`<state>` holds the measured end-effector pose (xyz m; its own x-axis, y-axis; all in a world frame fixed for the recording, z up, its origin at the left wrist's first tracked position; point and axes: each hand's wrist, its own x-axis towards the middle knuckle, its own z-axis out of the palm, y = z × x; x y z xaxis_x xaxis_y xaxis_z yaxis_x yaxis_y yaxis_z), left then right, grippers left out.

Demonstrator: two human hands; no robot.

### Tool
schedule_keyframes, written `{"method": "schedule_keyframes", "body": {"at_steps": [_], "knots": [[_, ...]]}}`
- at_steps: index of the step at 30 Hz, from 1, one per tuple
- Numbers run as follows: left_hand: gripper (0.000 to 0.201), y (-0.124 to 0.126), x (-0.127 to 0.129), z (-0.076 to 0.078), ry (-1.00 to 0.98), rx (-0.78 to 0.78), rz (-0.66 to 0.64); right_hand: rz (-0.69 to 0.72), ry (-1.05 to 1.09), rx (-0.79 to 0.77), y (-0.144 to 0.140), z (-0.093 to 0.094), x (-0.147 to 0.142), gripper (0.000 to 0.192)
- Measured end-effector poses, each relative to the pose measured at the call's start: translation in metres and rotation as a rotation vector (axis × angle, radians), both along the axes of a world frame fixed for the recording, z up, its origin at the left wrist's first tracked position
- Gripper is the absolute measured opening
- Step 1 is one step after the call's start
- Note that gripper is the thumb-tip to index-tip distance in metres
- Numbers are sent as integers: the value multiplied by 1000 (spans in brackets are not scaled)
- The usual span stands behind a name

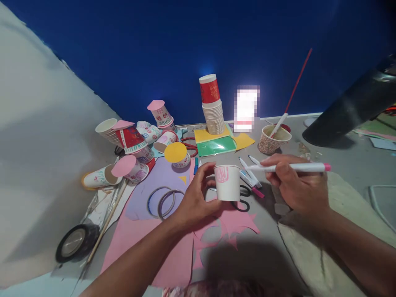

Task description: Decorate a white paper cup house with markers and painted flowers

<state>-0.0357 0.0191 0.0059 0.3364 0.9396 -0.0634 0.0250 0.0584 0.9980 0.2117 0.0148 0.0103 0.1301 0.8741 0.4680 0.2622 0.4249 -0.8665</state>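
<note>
My left hand [195,197] grips a small white paper cup [227,183] upright, with pink scribbled marks near its rim. My right hand [296,185] holds a white marker with a pink end [291,167], lying nearly level, its tip pointing left toward the cup and a little apart from it. Black-handled scissors [243,200] lie just behind and below the cup. Pink paper with cut-out shapes [225,227] lies under both hands.
Decorated cups with paper lids [130,138] are heaped at the left. A tall cup stack [213,107] stands on yellow and green sheets [216,142]. A cup holding a stick [274,138], loose markers [249,171], two rings [162,201] and a tape roll [74,243] lie about.
</note>
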Motion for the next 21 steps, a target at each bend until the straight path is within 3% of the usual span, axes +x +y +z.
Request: {"method": "schedule_keyframes", "body": {"at_steps": [6, 10, 21], "knots": [[82, 5, 0, -6, -35, 75, 49, 107, -162, 87, -13, 14, -15, 7], [81, 4, -1, -9, -67, 32, 34, 184, -224, 111, -15, 15, -18, 8], [79, 4, 0, -11, -53, 40, 12, 211, -298, 189, -16, 19, -21, 12]]}}
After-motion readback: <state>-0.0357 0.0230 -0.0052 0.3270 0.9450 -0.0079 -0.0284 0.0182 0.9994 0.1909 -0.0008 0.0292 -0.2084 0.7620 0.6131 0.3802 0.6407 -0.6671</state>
